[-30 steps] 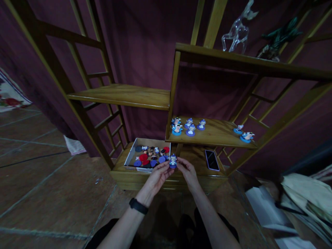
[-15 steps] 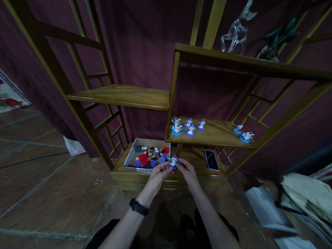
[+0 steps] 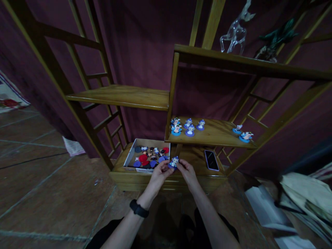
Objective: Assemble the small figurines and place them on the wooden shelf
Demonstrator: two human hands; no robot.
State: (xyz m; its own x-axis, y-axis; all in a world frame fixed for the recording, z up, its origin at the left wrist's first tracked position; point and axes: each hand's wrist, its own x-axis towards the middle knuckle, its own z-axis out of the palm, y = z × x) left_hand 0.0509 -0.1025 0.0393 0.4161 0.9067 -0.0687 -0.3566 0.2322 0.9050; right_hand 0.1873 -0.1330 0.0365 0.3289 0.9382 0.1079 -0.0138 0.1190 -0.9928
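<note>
A small purple-and-white figurine [image 3: 173, 162] on a round purple base is held between my two hands, in front of the low cabinet top. My left hand [image 3: 160, 172] grips its base from the left, and the fingers of my right hand [image 3: 186, 169] pinch it from the right. Just left of the hands sits a shallow cardboard box [image 3: 129, 156] with several figurines and round red, purple and dark bases in it. On the shelf [image 3: 216, 133] above stand three matching purple figurines [image 3: 190, 130], with blue-based figurines [image 3: 176, 129] to their left.
Two more blue-based figurines [image 3: 245, 137] stand at the shelf's right end. A phone [image 3: 212, 160] lies on the cabinet top right of my hands. Higher up are a clear glass deer [image 3: 235, 33] and a green ornament [image 3: 277, 36]. A pale bag [image 3: 308, 193] lies on the floor at right.
The figurine has turned and tilted slightly between my fingers. Both hands stay in nearly the same place, still holding it.
</note>
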